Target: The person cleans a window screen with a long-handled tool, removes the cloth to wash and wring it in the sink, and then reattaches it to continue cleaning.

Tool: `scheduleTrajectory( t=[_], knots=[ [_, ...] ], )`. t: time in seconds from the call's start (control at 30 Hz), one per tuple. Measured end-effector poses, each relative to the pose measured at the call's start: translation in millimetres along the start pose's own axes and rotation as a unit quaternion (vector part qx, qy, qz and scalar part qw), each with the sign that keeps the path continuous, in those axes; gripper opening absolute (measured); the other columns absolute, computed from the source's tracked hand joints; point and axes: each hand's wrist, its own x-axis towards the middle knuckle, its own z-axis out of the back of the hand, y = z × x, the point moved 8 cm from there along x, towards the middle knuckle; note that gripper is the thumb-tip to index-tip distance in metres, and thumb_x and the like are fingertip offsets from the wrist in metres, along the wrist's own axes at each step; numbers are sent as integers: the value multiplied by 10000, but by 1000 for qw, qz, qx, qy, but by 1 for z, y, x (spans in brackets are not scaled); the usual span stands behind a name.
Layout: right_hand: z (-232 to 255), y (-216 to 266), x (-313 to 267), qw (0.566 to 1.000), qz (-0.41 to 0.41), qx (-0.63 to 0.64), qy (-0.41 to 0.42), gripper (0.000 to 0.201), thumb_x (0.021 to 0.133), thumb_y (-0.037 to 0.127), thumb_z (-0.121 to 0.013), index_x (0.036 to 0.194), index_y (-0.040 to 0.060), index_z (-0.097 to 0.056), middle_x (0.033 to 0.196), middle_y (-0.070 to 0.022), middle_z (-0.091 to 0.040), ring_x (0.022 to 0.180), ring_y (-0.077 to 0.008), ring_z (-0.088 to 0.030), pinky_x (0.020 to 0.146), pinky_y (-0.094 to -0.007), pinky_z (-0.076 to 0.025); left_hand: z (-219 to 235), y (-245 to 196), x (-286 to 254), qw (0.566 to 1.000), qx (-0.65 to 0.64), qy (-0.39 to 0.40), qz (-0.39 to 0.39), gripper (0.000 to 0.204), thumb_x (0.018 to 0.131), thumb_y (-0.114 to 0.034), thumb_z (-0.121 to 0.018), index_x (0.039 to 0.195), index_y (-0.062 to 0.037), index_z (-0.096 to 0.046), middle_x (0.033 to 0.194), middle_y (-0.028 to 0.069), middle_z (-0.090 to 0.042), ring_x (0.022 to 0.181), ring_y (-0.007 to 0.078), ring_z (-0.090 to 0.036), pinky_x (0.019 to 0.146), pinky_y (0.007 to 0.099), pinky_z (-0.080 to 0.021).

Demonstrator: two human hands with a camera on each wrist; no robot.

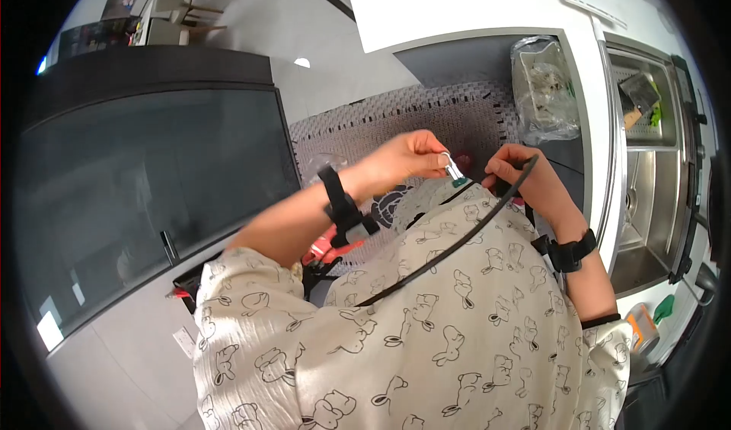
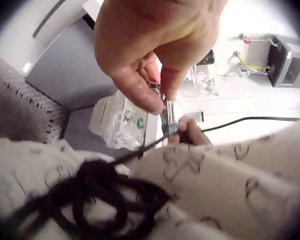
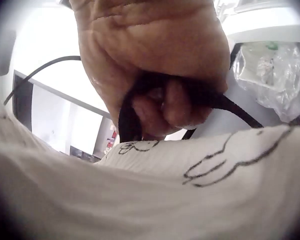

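Observation:
My left hand [image 1: 405, 158] pinches a small silver metal clip [image 1: 454, 169] with a teal-green end between thumb and fingertips, in front of the rabbit-print garment [image 1: 449, 308]. In the left wrist view the clip's teal end [image 2: 169, 127] overlaps a thin black cord [image 2: 222, 123]. To the right, my right hand [image 1: 527, 180] has its fingers curled round a dark cord [image 1: 442, 260] that runs down across the garment. The right wrist view shows this cord [image 3: 235, 111] passing through the bent fingers, close over the fabric. Both hands are near each other.
A plastic-lined bin [image 1: 539, 87] stands under the white counter [image 1: 457, 3]. At the right is a steel sink [image 1: 647, 201] with a green item in its far basin. A dark glossy cabinet [image 1: 160, 148] is on the left, and a woven mat [image 1: 396, 114] lies on the floor.

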Motion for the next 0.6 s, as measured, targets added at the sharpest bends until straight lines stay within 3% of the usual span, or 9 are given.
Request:
scheduleTrajectory(
  t=[0.07,0.13,0.2,0.27,0.37,0.47,0.57,0.6],
  knots=[
    [2,2,0,1000,3,16,-14,150,826,130,-572,800,-16,-591,680,-29,-599,631,-79,-511,589,-232,-410,-16,12,5,998,-57,-19,-1,140,860,-130,-569,937,-46,-488,896,20,-589,817,75,-569,760,204,-470],
    [-1,5,-2,999,31,34,-5,96,825,81,-559,817,-7,-596,691,-27,-600,637,-75,-509,593,-229,-412,-23,12,11,994,-85,-42,-53,126,865,-115,-560,937,-46,-483,902,24,-582,832,78,-571,768,213,-476],
    [-1,7,-6,1000,25,7,-15,81,823,64,-553,818,-5,-595,695,-24,-601,638,-74,-510,593,-227,-413,-30,8,12,995,-78,-27,-62,118,867,-110,-555,937,-49,-482,892,25,-578,819,72,-568,753,214,-479],
    [0,8,-9,999,19,-19,-23,68,821,47,-547,820,-3,-593,698,-21,-602,639,-74,-511,594,-226,-413,-32,1,8,995,10,-41,-94,114,869,-106,-552,937,-46,-482,881,18,-576,807,66,-565,734,211,-480],
    [-5,10,-9,999,19,-42,-20,62,817,49,-551,825,-3,-584,697,-24,-598,638,-74,-513,589,-220,-410,-30,-3,-3,992,-9,-55,-110,117,870,-112,-553,935,-46,-482,869,16,-580,793,65,-564,716,206,-475],
    [-8,16,-13,1000,-6,-17,-12,66,808,68,-578,818,3,-575,682,-23,-587,642,-71,-510,584,-225,-401,-22,-1,-12,988,-59,-97,-102,119,871,-115,-553,936,-45,-482,858,17,-584,787,65,-565,701,202,-473],
    [-10,7,-12,1000,0,-14,-18,83,800,87,-603,803,11,-570,681,-30,-591,644,-75,-512,587,-232,-398,-14,12,-15,989,-16,-122,-84,105,877,-118,-543,929,-45,-487,859,18,-587,783,65,-567,693,193,-471],
    [-12,6,-9,999,33,-28,-16,96,816,111,-592,811,21,-559,681,-17,-587,628,-63,-513,562,-217,-401,-14,15,-14,989,-17,-122,-85,105,877,-118,-543,929,-45,-487,859,18,-587,783,65,-567,693,193,-471]
  ],
)
